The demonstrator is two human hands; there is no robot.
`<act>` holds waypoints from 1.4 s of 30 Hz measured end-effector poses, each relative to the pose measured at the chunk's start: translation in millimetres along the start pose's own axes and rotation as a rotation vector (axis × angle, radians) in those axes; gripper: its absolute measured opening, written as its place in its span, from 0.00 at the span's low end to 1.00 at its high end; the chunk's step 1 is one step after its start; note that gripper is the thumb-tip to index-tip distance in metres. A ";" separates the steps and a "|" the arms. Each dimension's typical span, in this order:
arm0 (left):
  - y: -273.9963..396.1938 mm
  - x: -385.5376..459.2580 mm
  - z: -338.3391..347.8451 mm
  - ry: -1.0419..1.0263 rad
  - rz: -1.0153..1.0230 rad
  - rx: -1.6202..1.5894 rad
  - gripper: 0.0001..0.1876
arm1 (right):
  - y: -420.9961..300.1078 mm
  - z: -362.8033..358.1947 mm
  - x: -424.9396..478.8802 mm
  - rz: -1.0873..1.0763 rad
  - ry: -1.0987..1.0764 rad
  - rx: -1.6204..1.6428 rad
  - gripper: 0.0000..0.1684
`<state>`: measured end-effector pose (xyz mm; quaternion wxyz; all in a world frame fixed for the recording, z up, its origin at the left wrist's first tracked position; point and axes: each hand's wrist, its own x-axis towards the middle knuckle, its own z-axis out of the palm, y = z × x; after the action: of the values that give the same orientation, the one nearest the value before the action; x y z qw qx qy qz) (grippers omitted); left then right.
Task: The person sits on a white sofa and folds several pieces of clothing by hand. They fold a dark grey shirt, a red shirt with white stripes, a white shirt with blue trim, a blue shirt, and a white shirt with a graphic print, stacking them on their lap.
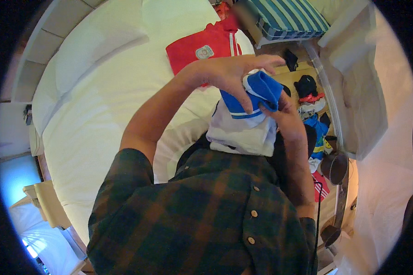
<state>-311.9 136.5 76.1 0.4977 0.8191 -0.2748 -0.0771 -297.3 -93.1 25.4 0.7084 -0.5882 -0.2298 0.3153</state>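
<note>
A folded white garment with a blue collar (242,129) rests on my lap, against my plaid shirt. My left hand (232,74) arches over the blue part from the left, with its thumb on the front near the white stripe. From the right, my right hand (285,109) holds the blue collar edge, its fingertips pinching the fabric. The collar stands up in a fold between both hands. Beyond my left forearm, a red garment (184,51) with a badge and white stripes lies on the bed.
The bed (99,113) with white bedding spans the left. Several clothes, including a black cap (305,86) and a blue garment (316,129), lie on the floor at right. A clear plastic bin (361,86) stands beside them. A striped cushion (289,20) is at the top.
</note>
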 end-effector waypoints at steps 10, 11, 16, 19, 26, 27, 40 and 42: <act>-1.2 -27.6 -8.8 0.096 -0.316 -0.156 0.26 | -17.3 -3.5 19.6 -0.081 -0.097 -0.216 0.30; -3.3 -33.3 -14.2 0.127 -0.335 -0.145 0.26 | -12.4 -3.0 17.3 -0.057 -0.105 -0.332 0.31; -9.4 -59.4 -45.5 0.307 -0.267 -0.055 0.24 | 3.4 -11.4 20.9 -0.015 -0.117 -0.698 0.29; 5.5 -63.8 -80.2 0.371 -0.213 0.078 0.27 | 8.3 -20.4 56.5 -0.068 0.064 -0.765 0.23; 18.6 -83.2 -147.3 0.734 0.318 0.953 0.12 | -67.4 17.3 166.7 -0.702 0.325 -0.556 0.21; 1.9 -91.3 -144.9 0.721 0.378 1.154 0.19 | -63.2 20.7 176.5 -0.753 0.300 -0.487 0.21; -143.1 -157.3 -9.7 0.509 0.013 1.181 0.13 | 103.4 -14.4 167.5 -0.566 0.073 -0.916 0.21; -134.7 -156.8 -9.0 0.526 0.017 1.208 0.13 | 96.3 -8.0 169.8 -0.566 0.086 -0.891 0.22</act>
<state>-389.3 273.7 -58.0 0.0015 0.9436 -0.1452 0.2975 -190.6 33.7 -78.1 0.4560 -0.7595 -0.4621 -0.0409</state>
